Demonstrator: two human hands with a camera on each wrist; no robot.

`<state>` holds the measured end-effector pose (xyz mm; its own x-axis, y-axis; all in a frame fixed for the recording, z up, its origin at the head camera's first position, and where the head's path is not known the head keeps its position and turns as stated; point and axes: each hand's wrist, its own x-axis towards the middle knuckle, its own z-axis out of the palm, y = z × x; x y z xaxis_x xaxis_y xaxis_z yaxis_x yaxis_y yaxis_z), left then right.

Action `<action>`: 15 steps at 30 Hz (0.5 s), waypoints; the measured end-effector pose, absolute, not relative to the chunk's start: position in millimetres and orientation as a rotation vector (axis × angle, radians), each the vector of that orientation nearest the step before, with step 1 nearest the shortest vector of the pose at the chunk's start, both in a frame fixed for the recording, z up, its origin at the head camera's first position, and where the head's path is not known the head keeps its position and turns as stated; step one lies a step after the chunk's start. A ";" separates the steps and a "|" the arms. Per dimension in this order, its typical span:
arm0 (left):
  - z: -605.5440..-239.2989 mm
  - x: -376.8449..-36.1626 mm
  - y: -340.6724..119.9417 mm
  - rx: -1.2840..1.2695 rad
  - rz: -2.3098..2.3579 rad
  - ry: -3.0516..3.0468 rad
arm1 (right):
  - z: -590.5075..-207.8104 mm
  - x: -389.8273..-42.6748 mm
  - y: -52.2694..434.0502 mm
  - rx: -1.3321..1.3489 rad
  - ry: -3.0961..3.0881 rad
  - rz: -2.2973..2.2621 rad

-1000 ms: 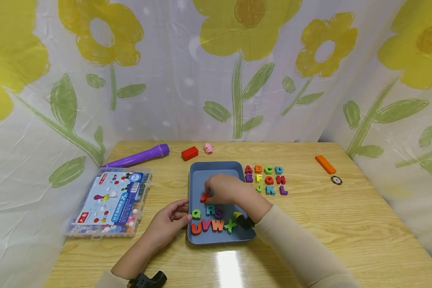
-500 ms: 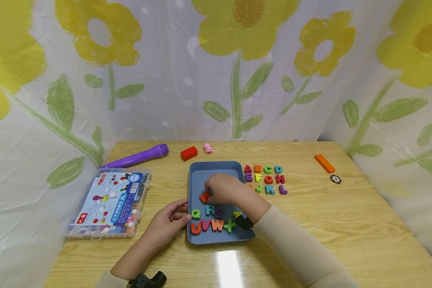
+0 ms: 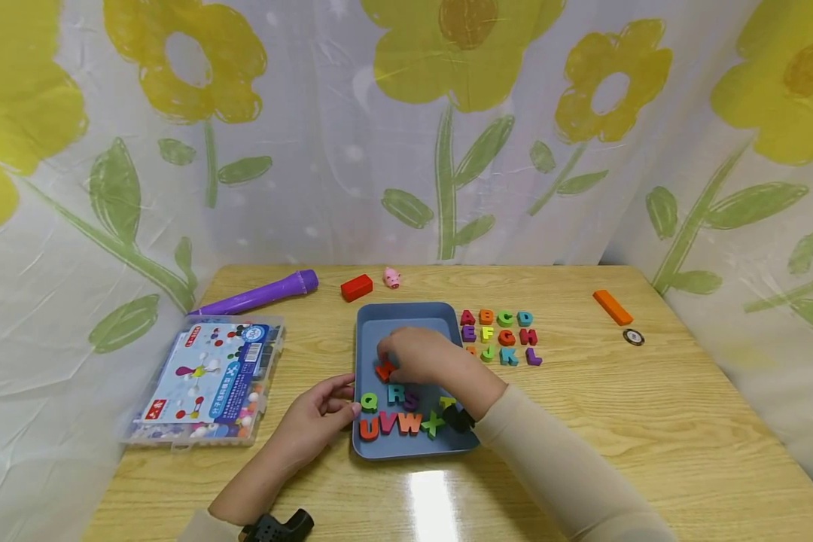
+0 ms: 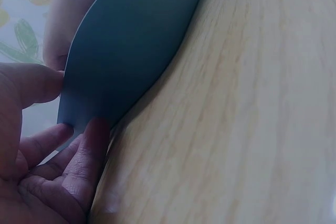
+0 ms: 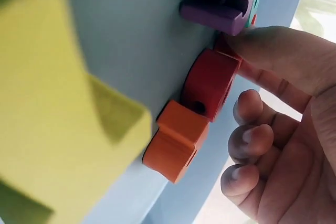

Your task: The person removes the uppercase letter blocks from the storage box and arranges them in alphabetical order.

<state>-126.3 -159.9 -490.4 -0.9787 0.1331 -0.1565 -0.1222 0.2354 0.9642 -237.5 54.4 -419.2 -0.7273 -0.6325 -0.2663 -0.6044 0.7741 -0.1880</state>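
A blue-grey tray (image 3: 373, 335) holds colourful toy letters, with Q (image 3: 369, 402), R (image 3: 396, 394) and S (image 3: 410, 402) above a row that includes U (image 3: 369, 430) and W (image 3: 409, 424). Inside it, my right hand (image 3: 416, 354) pinches a red letter M (image 3: 383, 372), partly hidden by the fingers. Beneath this hand, the right wrist view shows a rounded red letter (image 5: 210, 83), an orange letter (image 5: 177, 139) and a blurred yellow letter (image 5: 58, 124) close to the camera. At the tray's left side, my left hand (image 3: 315, 423) touches the outer wall and rim with its fingertips.
Right of the tray, more letters, such as H (image 3: 528, 336) and L (image 3: 533, 357), lie in rows. A clear plastic case (image 3: 206, 384) sits left, below a purple tube (image 3: 264, 293). Behind are a red block (image 3: 357, 288) and pink pig (image 3: 392, 278); an orange block (image 3: 613, 306) lies far right.
The red letter M has turned a little in my right hand, which stays over the same part of the tray. My left hand has not visibly moved.
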 end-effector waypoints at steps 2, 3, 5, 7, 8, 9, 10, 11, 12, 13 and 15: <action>-490.8 -126.6 -159.5 0.010 1.823 2.301 | -419.3 -239.3 56.4 -0.944 2.643 -0.157; -491.1 -126.8 -159.4 0.011 1.822 2.302 | -418.5 -240.2 58.1 -0.933 2.635 -0.184; -491.6 -127.1 -159.1 0.008 1.824 2.302 | -415.2 -242.0 63.7 -0.918 2.624 -0.242; -492.2 -127.3 -158.9 0.008 1.825 2.301 | -408.5 -243.3 72.8 -0.913 2.632 -0.298; -492.3 -127.4 -158.8 0.007 1.827 2.300 | -403.8 -243.4 79.0 -0.914 2.640 -0.327; -492.6 -127.4 -158.9 0.007 1.826 2.300 | -399.1 -243.4 86.4 -0.920 2.655 -0.353; -492.7 -127.3 -158.9 0.005 1.826 2.300 | -394.1 -243.0 94.8 -0.926 2.675 -0.377; -492.8 -127.2 -159.0 0.006 1.823 2.301 | -389.4 -242.5 104.2 -0.930 2.697 -0.403; -492.7 -127.0 -159.2 0.008 1.821 2.302 | -384.7 -241.2 114.0 -0.921 2.719 -0.437; -492.6 -126.8 -159.4 0.009 1.819 2.303 | -380.6 -239.7 124.4 -0.905 2.739 -0.471; -492.2 -126.3 -160.1 0.010 1.815 2.307 | -375.3 -236.3 145.8 -0.870 2.785 -0.525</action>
